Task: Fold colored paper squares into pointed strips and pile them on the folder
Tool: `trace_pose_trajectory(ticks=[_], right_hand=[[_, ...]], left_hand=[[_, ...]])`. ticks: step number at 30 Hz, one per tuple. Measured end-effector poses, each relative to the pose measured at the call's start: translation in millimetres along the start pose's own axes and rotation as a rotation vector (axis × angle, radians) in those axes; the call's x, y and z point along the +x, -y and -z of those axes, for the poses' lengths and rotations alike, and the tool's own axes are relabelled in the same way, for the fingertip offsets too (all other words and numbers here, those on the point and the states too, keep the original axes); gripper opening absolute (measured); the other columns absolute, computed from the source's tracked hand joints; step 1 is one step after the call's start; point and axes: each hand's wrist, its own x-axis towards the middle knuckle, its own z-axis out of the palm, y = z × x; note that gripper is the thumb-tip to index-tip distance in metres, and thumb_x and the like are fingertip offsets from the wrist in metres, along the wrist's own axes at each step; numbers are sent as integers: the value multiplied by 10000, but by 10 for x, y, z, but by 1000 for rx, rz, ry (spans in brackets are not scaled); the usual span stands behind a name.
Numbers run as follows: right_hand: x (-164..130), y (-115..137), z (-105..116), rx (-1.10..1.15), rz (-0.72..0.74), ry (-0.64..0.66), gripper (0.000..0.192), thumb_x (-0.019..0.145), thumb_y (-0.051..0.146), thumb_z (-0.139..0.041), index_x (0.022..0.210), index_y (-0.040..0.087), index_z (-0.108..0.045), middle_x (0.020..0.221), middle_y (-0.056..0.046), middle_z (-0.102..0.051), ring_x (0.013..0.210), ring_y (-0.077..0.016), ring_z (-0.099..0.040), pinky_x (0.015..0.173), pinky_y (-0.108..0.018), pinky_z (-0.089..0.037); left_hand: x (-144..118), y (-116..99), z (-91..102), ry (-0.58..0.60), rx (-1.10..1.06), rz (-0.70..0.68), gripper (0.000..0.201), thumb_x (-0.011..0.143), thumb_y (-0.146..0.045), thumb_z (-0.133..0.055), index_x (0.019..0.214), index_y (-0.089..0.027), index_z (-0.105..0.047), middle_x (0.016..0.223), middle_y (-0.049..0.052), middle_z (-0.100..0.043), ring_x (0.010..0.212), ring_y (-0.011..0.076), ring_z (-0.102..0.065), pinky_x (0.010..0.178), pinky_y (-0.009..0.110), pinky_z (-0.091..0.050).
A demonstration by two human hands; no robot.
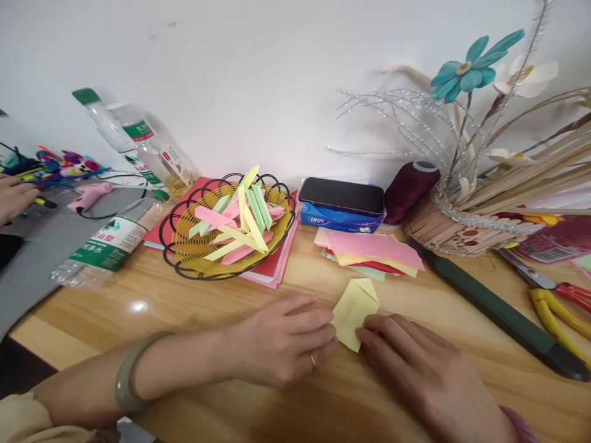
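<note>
A small piece of yellow paper (354, 314), with one top corner folded over, lies on the wooden table between my two hands. My left hand (290, 341), wearing a ring and with a pale bangle at its wrist, has curled fingers at the paper's left edge. The lower right edge is pinched by my right hand (410, 363), whose thumb is mostly hidden. Just beyond the paper rests a stack of coloured paper pieces (369, 246). A yellow woven basket (182, 243) with a black looped rim holds folded paper strips (244, 218) in pink, green and yellow.
Coloured sheets (277, 271) lie under the basket. Behind the stack, a phone (341, 194) rests on a blue pack (341, 216). A dark green bar-shaped tool (498, 307) and scissors (556, 298) lie right, below a flower basket (462, 227). Left are bottles (111, 243) and another person's hand (16, 197).
</note>
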Motion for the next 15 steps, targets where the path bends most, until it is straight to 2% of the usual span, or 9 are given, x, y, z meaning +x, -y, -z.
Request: trace_pose_trajectory(ticks=[3,8,11,15], right_hand=[[45,-14,21,7,44,32,352,947,175,-224,969,146,-574,858,-81,-601,756,-181,-543,603,-301,-436],[95,-38,47,104,101,97,294,939,177,-284,915,161,-577,785,-50,-588,710,-169,-525,611,-312,-431],[117,-54,36,213,14,163,195,913,169,-387,874,176,-578,774,-37,-568,697,-155,-522,602,-296,-428],[131,-79,0,392,-135,221,179,910,178,-404,848,200,-571,811,-31,-559,731,-135,-540,620,-267,-439]], left_hand=[[-44,-36,-26,98,65,-28,282,895,-81,-369,836,-113,-643,931,52,-660,998,180,-529,992,381,-357],[-77,-74,-33,123,92,-7,279,894,-80,-358,880,-94,-637,948,64,-650,1023,182,-505,1013,379,-327],[-63,-87,-21,121,95,4,299,906,-90,-330,924,-78,-628,925,71,-647,986,186,-519,985,374,-349],[-56,-106,-36,135,106,14,303,914,-103,-318,949,-73,-617,940,78,-632,977,196,-520,953,381,-374]])
